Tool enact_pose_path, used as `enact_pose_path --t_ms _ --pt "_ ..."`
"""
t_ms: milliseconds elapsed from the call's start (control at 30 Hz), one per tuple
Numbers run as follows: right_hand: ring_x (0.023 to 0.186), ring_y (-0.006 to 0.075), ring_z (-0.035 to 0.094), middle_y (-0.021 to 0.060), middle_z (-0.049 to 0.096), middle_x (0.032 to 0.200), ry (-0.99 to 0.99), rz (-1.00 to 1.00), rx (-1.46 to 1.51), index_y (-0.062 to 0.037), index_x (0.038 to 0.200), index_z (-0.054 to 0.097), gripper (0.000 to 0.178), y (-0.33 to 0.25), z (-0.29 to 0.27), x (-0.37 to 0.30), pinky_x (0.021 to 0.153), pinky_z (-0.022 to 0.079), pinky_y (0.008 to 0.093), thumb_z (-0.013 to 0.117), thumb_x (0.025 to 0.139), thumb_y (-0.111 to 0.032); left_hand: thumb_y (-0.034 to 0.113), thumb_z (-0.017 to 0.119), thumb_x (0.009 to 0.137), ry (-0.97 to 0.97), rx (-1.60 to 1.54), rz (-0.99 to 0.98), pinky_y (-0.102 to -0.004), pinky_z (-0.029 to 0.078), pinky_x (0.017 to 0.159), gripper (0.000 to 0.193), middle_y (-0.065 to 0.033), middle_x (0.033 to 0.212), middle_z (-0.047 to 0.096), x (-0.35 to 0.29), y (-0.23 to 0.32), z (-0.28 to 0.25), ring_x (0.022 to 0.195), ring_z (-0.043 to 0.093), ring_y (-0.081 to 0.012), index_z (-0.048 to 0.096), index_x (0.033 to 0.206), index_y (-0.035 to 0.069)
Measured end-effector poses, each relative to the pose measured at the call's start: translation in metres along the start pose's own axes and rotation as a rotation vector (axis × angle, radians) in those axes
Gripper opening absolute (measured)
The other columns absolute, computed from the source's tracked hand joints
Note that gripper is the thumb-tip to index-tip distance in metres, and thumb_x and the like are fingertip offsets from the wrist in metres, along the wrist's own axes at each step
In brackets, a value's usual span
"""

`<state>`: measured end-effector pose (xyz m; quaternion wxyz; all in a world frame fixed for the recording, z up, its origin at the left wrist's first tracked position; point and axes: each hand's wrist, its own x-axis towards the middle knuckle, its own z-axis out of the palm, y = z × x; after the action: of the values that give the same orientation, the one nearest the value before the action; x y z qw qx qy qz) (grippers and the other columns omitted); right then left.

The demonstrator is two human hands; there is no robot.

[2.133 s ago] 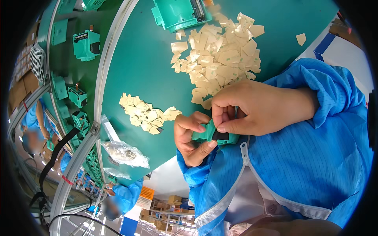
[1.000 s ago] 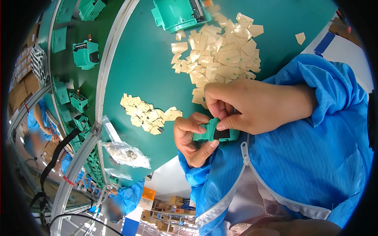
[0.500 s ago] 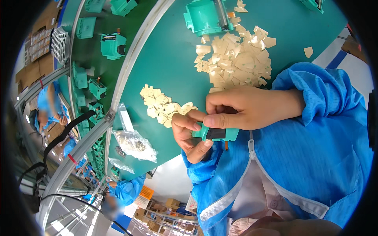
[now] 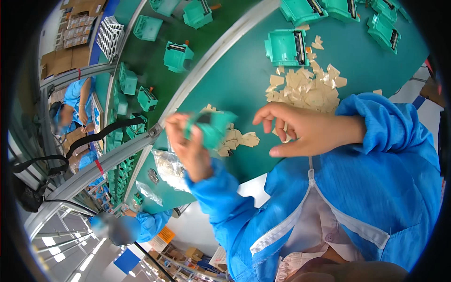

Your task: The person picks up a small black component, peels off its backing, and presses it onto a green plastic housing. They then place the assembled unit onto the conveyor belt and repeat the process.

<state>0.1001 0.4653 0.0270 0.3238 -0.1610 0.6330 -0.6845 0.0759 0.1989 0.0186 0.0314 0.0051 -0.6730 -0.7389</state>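
Observation:
A green plastic housing (image 4: pixel 218 129) with a dark part on it, smeared by motion, is held up in the fingers of my left hand (image 4: pixel 190 150). It hangs over the small pile of cream-coloured cut pieces (image 4: pixel 240 139) and partly hides it. My right hand (image 4: pixel 307 128) is apart from the housing, its fingers spread and curved with nothing in them. Just beyond that hand lies a larger heap of the same cream pieces (image 4: pixel 305 89). At the far edge of the heap rests another green housing (image 4: pixel 283 49) with a black bar along one side.
More green housings (image 4: pixel 384 33) stand at the far right. Left of the metal rail (image 4: pixel 206 61), a belt carries further housings (image 4: pixel 177 57). Clear plastic bags (image 4: pixel 169 168) lie near the rail. Co-workers in blue (image 4: pixel 150 226) are at the left and lower left.
My hands have come apart. The left hand has carried the housing left and away from my body, while the right has let go and spread its fingers. The view has shifted too.

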Motion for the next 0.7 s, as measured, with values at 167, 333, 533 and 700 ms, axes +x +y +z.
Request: enact_pose_path --t_ms 167,333,533,700 --pt "0.078 0.0200 0.059 0.0076 0.059 0.091 0.006 -0.092 -0.406 -0.0055 0.101 0.061 0.016 -0.031 -0.046 0.020 0.068 0.049 0.0337 0.062 0.091 -0.018 0.014 0.067 0.094 0.078 0.281 -0.189 -0.0321 0.055 0.069 0.017 -0.0032 0.099 0.059 0.123 -0.017 -0.098 0.086 0.060 -0.0139 0.057 0.103 0.003" --pt "0.086 0.0290 0.059 0.0098 0.058 0.089 0.138 -0.318 -0.965 -0.0050 0.092 0.058 0.007 -0.048 -0.100 0.086 0.075 0.047 0.0395 0.059 0.091 -0.012 0.009 0.062 0.096 0.008 0.422 -0.273 -0.0288 0.050 0.078 0.012 -0.0046 0.102 0.062 0.190 -0.054 -0.145 0.088 0.059 -0.0138 0.063 0.107 0.004" --pt "0.106 0.0290 0.053 0.0083 0.056 0.110 0.450 -0.476 -1.466 -0.0073 0.106 0.060 0.022 -0.014 -0.130 0.220 0.085 0.045 0.0419 0.065 0.088 -0.019 0.002 0.061 0.086 0.158 1.285 0.533 -0.0418 0.044 0.093 0.024 -0.0155 0.113 0.061 0.179 -0.026 -0.097 0.100 0.059 -0.0376 0.067 0.110 0.005" --pt "0.107 0.0269 0.053 0.0085 0.056 0.108 0.414 -0.330 -1.887 -0.0063 0.110 0.061 0.031 -0.001 -0.140 0.251 0.088 0.042 0.0434 0.070 0.084 -0.021 0.002 0.067 0.085 -0.236 1.108 0.431 -0.0384 0.049 0.087 0.017 -0.0136 0.102 0.068 0.094 0.005 -0.052 0.093 0.064 -0.0328 0.071 0.102 0.004"
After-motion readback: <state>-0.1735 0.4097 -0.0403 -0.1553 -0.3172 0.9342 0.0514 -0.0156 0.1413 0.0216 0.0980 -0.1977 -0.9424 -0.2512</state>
